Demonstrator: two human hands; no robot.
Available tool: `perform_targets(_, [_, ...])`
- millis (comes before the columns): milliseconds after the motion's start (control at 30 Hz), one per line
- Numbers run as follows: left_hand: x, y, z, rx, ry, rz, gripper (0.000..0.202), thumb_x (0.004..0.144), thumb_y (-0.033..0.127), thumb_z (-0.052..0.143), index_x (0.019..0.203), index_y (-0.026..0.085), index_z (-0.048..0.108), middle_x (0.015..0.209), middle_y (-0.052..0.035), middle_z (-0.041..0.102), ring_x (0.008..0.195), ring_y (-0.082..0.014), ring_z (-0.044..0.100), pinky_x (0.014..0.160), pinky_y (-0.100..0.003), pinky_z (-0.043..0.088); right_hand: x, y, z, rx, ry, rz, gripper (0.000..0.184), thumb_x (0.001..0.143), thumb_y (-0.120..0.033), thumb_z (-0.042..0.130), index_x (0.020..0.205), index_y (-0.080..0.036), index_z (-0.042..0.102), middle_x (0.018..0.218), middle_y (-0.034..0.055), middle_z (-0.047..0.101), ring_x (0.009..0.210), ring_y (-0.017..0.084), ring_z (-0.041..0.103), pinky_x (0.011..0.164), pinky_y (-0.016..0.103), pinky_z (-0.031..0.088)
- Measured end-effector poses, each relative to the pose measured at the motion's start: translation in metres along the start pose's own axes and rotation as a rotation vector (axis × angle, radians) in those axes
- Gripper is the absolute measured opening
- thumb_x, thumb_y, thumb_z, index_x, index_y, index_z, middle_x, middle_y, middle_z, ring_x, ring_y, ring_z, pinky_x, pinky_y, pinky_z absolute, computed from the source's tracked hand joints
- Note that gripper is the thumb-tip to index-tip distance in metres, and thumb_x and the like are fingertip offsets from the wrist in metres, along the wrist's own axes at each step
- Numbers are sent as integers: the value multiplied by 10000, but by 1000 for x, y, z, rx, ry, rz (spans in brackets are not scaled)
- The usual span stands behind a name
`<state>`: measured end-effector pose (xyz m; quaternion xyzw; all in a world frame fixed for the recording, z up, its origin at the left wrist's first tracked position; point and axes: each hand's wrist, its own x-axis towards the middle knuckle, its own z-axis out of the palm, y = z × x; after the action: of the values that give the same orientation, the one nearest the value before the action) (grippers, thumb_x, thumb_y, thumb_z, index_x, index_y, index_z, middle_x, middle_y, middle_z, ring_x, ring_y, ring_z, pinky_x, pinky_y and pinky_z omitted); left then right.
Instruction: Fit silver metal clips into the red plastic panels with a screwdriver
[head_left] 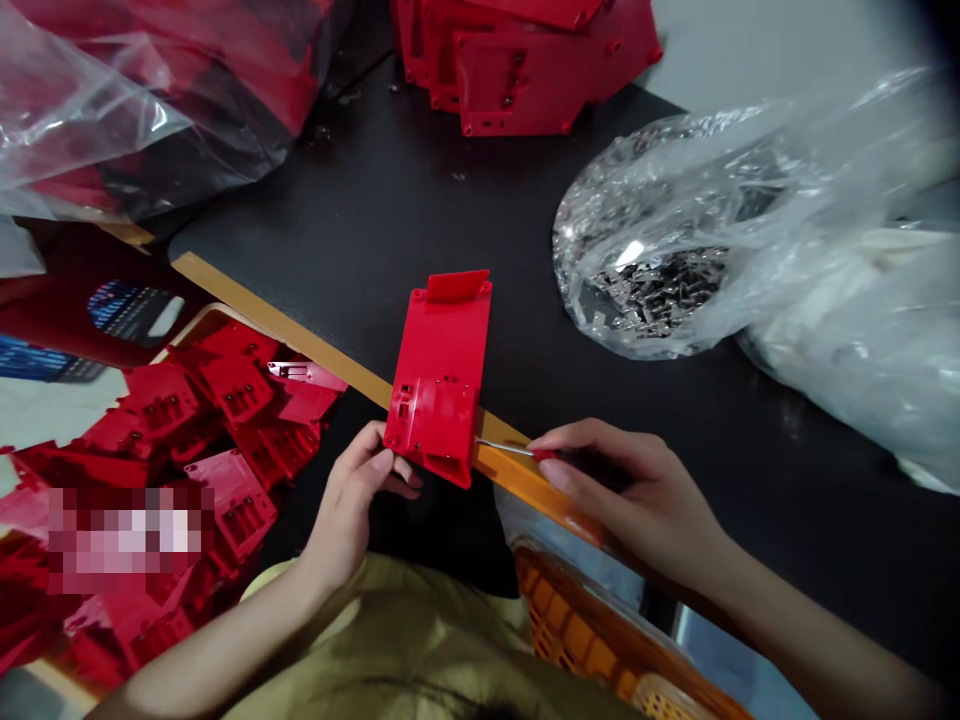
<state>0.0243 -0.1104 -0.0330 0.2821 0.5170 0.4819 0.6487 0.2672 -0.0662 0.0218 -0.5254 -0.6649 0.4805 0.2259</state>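
Head view: The fingers [384, 462] of the left hand [352, 505] pinch the near left corner of a red plastic part [444, 350]. The part lies flat over the pale wooden edge [300, 335] of the black tabletop [390, 190] and stretches away from those fingers. The fingers [559, 468] of the right hand [637, 495] are closed around a thin metal tool [504, 448]. Its tip touches the part's near right side, just beside the boxed end.

Left of the left fingers, a tray [196, 318] holds a heap of similar red parts [225, 400]. Well beyond the right fingers sits a clear bag of small metal pieces [660, 260]. Far ahead of both sets of fingers there is a stack of red parts [525, 60], and to its left a plastic bag [112, 110] with more red pieces. An orange basket [585, 630] lies below the right fingers, off the tabletop.
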Motion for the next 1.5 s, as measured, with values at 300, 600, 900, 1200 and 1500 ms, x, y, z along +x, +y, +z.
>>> perform_targets(300, [3,20,13,143,48,-9,292,781,401,744,745,158,586,681,28,621,582,-64,563,580,-156,503,8,-5,2,-184,-61,-224,82,891,-243,600,923,-232,674,777,2,696,634,119,635,532,241,461])
perform_targets(600, [25,54,20,676,39,82,325,806,513,649,800,201,561,605,35,636,512,-121,568,497,-212,421,15,-8,-17,-250,99,-280,56,882,-219,620,922,-222,658,778,0,708,632,99,638,528,196,465])
perform_targets(900, [23,70,11,1432,226,502,367,823,585,603,769,222,611,504,38,536,463,-135,506,482,-241,265,24,-1,-16,-262,11,-244,60,883,-257,608,901,-233,659,788,10,704,652,130,638,589,261,474])
perform_targets(1200, [65,101,9,1157,-367,697,237,912,298,579,1117,266,693,1124,-63,641,1029,-217,599,876,-310,463,35,4,-13,-244,-14,-353,110,887,-258,622,961,-205,683,814,20,708,635,97,620,560,213,438])
perform_targets(1500, [80,115,18,1198,-529,635,407,886,471,585,1227,263,660,1133,-79,689,1022,-250,640,901,-334,477,37,8,-12,-515,7,-463,140,945,-252,532,969,-191,655,833,20,727,626,104,631,559,224,406])
